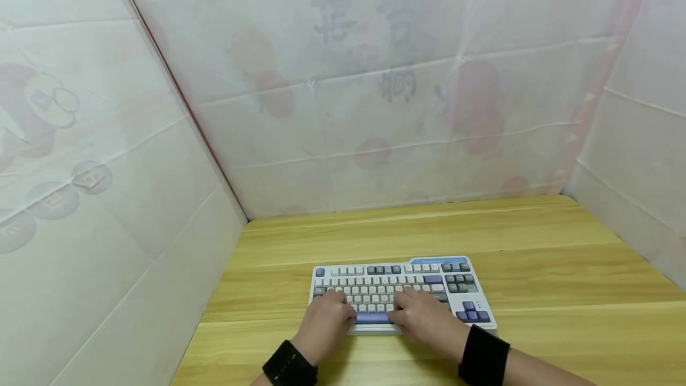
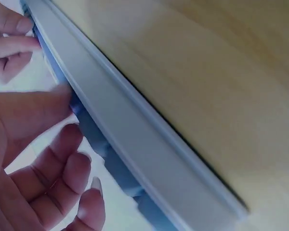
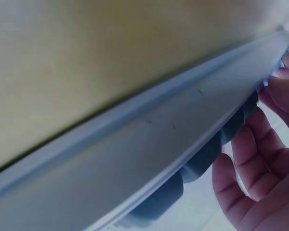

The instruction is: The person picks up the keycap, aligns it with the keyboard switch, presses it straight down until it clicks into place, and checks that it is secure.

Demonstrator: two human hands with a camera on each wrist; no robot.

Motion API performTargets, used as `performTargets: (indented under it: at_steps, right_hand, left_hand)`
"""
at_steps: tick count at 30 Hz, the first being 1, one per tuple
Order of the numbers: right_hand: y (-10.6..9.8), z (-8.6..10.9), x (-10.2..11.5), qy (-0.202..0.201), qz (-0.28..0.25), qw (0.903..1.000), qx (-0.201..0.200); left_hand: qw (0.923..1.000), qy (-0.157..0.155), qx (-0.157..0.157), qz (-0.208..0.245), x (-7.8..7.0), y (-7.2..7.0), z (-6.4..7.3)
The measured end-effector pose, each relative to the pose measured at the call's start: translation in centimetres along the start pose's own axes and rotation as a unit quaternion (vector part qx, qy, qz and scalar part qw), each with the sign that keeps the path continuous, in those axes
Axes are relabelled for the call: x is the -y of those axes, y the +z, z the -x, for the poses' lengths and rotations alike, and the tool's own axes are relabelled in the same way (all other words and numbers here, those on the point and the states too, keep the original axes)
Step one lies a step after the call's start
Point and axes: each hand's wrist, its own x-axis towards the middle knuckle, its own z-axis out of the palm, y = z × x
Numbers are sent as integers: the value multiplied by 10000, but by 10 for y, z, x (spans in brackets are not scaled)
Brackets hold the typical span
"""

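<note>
A white keyboard (image 1: 378, 290) with cream, grey and purple keys lies flat on the table. My left hand (image 1: 328, 318) rests over its left keys, fingers loosely bent onto them, and the thumb is at the purple space bar (image 1: 372, 318). Over the keys right of the middle, my right hand (image 1: 420, 313) lies in the same way, thumb by the bar's right end. Seen low in the left wrist view, the left fingertips (image 2: 79, 166) are at the front row of keys. The right wrist view has the right fingers (image 3: 250, 159) curving over the dark front keys (image 3: 202, 156).
The wood-grain table (image 1: 563, 279) extends around the keyboard on every side. Pale printed sheets hang as walls at the back (image 1: 364, 112), left (image 1: 107, 207) and right (image 1: 638, 136). A black band (image 1: 484, 355) circles each wrist.
</note>
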Motion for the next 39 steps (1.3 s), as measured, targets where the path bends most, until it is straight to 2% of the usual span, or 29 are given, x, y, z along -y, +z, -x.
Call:
performTargets:
  at_steps: [2, 5, 11, 16, 19, 23, 25, 29, 34, 39]
  right_hand:
    - [0, 2, 2, -93, 221, 9997, -15]
    - [-1, 5, 5, -62, 273, 9996, 94]
    - [-2, 6, 10, -14, 445, 9986, 292]
    - [0, 5, 19, -201, 766, 9967, 156]
    - [-2, 3, 26, -246, 509, 9978, 359]
    - [-9, -1, 31, -55, -45, 9974, 719]
    - [-12, -3, 30, 14, -173, 9973, 710]
    - [-17, -8, 24, 8, -572, 9963, 643]
    - [-21, -12, 16, 208, -1288, 9867, 965]
    - [-20, -8, 10, 535, -1728, 9753, 1269]
  left_hand:
    - [9992, 132, 12, -374, -3, 0, 1]
    - [9968, 266, -4, -759, -8, 1, 2]
    - [9930, 405, 50, -1104, -15, 0, 4]
    - [9920, 169, 442, -1169, -26, -8, 5]
    - [9925, -11, 725, -983, -33, -15, 4]
    - [9941, -116, 1039, -299, -39, -21, 1]
    - [9930, -161, 1168, -47, -40, -22, -1]
    - [9905, -55, 1375, 40, -41, -23, -2]
    - [9880, 102, 1510, 301, -40, -23, -6]
    - [9837, 158, 1681, 611, -33, -23, -10]
